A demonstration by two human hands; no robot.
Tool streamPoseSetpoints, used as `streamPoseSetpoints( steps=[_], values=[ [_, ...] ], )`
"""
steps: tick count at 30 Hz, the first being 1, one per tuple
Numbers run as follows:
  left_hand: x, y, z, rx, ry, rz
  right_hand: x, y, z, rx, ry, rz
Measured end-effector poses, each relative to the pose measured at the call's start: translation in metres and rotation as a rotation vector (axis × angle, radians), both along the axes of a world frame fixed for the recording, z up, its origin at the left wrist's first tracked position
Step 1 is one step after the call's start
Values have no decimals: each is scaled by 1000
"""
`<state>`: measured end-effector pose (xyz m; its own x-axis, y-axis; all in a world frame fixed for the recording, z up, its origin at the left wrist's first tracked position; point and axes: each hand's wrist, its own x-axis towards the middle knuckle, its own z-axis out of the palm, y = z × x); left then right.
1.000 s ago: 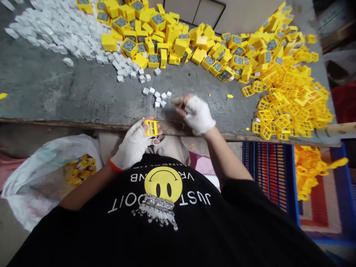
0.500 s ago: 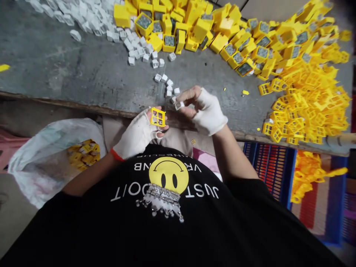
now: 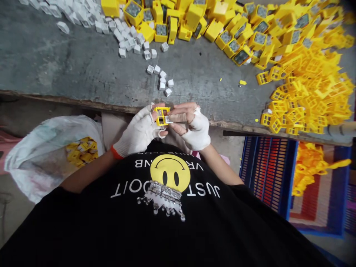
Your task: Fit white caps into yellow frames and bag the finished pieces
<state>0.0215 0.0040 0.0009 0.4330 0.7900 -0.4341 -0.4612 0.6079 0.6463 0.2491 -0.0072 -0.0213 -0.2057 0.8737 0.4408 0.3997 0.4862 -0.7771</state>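
My left hand (image 3: 140,128), in a white fingerless glove with an orange cuff, holds a small yellow grid frame (image 3: 160,115) with square openings, just off the table's near edge. My right hand (image 3: 193,124), gloved the same way, pinches a small white plastic cap (image 3: 168,119) against the right side of that frame. Whether the cap sits inside an opening I cannot tell, since fingers partly cover it. Several loose white caps (image 3: 162,80) lie on the grey table (image 3: 91,70) just beyond my hands.
Yellow boxes with grey insides (image 3: 194,16) are heaped along the back. Yellow grid frames (image 3: 306,96) pile up at right, white caps (image 3: 80,11) at far left. Below the edge are a white sack (image 3: 52,133) of yellow pieces and a blue crate (image 3: 292,178) beside yellow parts (image 3: 308,167).
My right hand has come left and toward me from the loose caps, bringing a white cap to the yellow frame. The left hand has shifted slightly right. The whole view has moved a little.
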Motion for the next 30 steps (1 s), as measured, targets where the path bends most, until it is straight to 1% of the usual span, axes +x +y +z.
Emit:
streamPoseSetpoints(
  steps=[4,7,9,11,13,14,17,19,22,25,30],
  values=[
    [-4,-4,-11,-28,-4,-28,4,-3,0,21,-113,114],
    [-8,-4,-16,-44,-9,-25,11,2,3,53,-178,169],
    [-10,-4,-16,-57,0,1,18,14,4,55,-178,122],
    [-12,-4,-14,-67,16,45,24,34,3,-9,-239,-18],
    [-13,-5,-11,-73,30,86,25,59,-1,-119,-398,-154],
    [-14,-6,-10,-71,35,100,22,72,-2,-165,-499,-183],
    [-17,-10,-4,-63,49,122,8,101,-5,-233,-748,-159],
    [-20,-13,-1,-58,63,125,-2,111,-2,-253,-837,-134],
    [-23,-16,0,-42,76,125,-6,113,5,-334,-854,-118],
    [-24,-16,-3,-14,75,118,5,110,5,-412,-796,-109],
    [-20,-13,-10,-13,31,113,18,103,-1,-453,-785,-154]
  ],
)
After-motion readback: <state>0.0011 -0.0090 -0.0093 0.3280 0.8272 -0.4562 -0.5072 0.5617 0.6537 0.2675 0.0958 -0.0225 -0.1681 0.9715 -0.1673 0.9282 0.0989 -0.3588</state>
